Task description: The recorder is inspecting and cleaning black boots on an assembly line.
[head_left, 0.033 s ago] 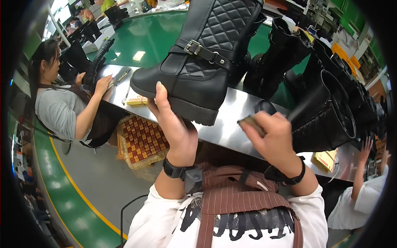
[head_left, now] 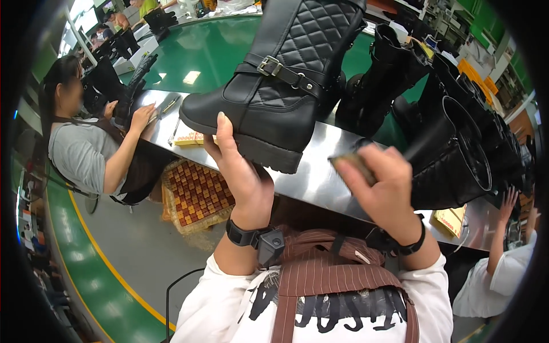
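Note:
My left hand (head_left: 240,171) holds a tall black quilted boot (head_left: 280,86) from beneath, palm under the sole and thumb up against the toe side. A strap with a metal buckle (head_left: 269,66) crosses the boot's ankle. The boot is lifted above the steel table (head_left: 320,171). My right hand (head_left: 389,188) is raised to the right of the boot's heel and grips a small brownish block (head_left: 351,163) between thumb and fingers. The block is close to the heel but apart from it.
Several more black boots (head_left: 452,148) stand and lie at the right of the table, beside a green conveyor belt (head_left: 206,51). A seated person in grey (head_left: 86,154) works at left, another person's arm (head_left: 503,228) at right. A checkered cushion (head_left: 197,194) lies below the table.

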Tool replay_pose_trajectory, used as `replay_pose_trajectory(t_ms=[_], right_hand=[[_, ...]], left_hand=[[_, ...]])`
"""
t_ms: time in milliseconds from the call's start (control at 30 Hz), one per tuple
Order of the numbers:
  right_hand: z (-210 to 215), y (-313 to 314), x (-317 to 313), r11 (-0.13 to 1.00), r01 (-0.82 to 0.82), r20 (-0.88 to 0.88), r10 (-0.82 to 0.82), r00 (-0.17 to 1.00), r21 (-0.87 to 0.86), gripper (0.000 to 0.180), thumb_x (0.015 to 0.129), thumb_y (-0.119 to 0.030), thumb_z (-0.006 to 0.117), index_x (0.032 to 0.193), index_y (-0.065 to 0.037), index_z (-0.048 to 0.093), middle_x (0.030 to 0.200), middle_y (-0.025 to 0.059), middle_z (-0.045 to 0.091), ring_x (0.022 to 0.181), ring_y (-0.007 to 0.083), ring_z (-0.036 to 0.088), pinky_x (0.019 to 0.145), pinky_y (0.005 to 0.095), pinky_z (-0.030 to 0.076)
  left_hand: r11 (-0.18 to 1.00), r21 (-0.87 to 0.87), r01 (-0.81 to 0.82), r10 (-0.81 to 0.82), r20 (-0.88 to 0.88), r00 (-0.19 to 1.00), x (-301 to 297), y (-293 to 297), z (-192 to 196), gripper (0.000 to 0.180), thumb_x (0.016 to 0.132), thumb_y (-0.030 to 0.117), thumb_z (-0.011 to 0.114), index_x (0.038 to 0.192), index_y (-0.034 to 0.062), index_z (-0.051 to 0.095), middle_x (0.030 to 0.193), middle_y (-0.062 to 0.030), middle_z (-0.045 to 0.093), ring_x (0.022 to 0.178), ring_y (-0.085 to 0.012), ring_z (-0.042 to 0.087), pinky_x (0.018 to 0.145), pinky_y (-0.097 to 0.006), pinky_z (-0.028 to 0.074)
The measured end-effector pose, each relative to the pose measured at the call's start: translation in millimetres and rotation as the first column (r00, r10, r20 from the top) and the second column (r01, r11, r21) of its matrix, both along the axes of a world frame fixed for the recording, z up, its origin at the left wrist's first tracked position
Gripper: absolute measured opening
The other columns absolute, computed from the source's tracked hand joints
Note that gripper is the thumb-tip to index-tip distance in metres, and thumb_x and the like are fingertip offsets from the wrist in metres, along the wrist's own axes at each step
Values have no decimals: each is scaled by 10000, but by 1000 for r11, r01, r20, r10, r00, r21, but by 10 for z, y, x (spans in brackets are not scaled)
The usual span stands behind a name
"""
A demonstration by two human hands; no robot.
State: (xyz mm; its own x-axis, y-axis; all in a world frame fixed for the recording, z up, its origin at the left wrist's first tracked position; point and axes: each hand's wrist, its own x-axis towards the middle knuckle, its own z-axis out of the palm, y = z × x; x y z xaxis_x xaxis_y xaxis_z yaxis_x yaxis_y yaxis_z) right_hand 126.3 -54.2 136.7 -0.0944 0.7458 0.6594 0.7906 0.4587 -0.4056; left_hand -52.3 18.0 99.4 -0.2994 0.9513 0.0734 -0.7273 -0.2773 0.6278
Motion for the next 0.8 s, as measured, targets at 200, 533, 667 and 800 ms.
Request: replay_pose_trajectory(t_ms=[200,533,667,800], right_hand=[[236,348,-247,981,-151,120,137,983,124,248,780,-296,746,728,-105,597,597,34,590,525,207,573,582,318,389],[123,269,-240,997,-54,22,53,998,57,337,806,-334,729,667,-99,533,558,57,543,519,256,547,587,343,393],[-203,-208,226,963,59,239,5,971,-262,354,805,-310,732,636,-71,533,590,110,577,532,279,566,525,397,404],[-479,-1100,975,654,-193,-133,141,981,-732,299,821,-266,723,711,-12,612,589,108,562,558,241,583,530,326,434]], left_hand=[[1000,29,3,0,-80,997,114,-104,32,640,931,298,605,1410,84,239,1274,-119,500,1142,-216,544,956,-374,473],[997,18,74,-73,-62,995,135,-10,-37,660,946,322,585,1435,51,234,1251,-124,521,1112,-229,560,963,-376,460],[884,41,465,-450,340,826,-52,134,-51,425,984,401,445,1215,68,570,1219,-116,619,1092,-270,611,944,-429,496],[821,-17,571,-431,638,638,-63,268,-80,372,963,375,479,1153,85,615,1172,-129,625,1048,-297,617,920,-456,519]])
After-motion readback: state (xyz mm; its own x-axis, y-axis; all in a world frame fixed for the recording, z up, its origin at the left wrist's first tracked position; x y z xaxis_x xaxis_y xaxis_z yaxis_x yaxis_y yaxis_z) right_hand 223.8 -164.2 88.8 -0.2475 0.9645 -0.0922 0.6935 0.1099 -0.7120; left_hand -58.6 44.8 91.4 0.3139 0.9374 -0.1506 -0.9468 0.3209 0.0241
